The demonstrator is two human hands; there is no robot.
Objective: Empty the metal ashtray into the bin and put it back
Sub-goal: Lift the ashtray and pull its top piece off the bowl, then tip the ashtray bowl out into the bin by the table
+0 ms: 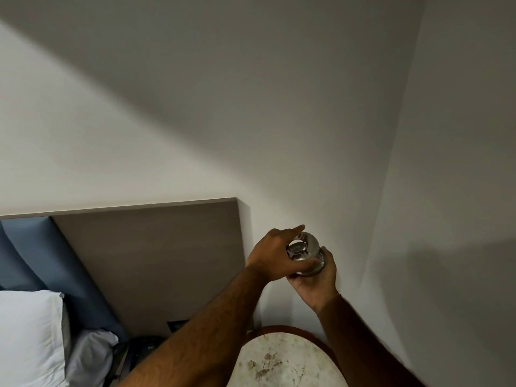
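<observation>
Hands meet in the air in front of a pale wall [279, 107], both on the metal ashtray [305, 252]. Left hand [275, 254] comes over the top of it, the index finger stretched out past the far rim and the thumb pressed along the near side, so its fingers [296, 229] are closed around the upper part. Right hand [317, 282] cups it from below and from the right, palm up, its fingers curled against the lower shiny wall. The ashtray is tilted toward the camera, and its round top opening with a crossed metal piece shows between the 2 hands. It hangs well above the round counter [282, 358], whose pale mottled top with brownish stains and a reddish wooden rim sits at the bottom edge between the forearms. What the ashtray holds cannot be told. To the left stand a grey-brown headboard panel [156, 261] with blue padding [30, 247] beside it, and a white pillow [28, 336] on the bed.
</observation>
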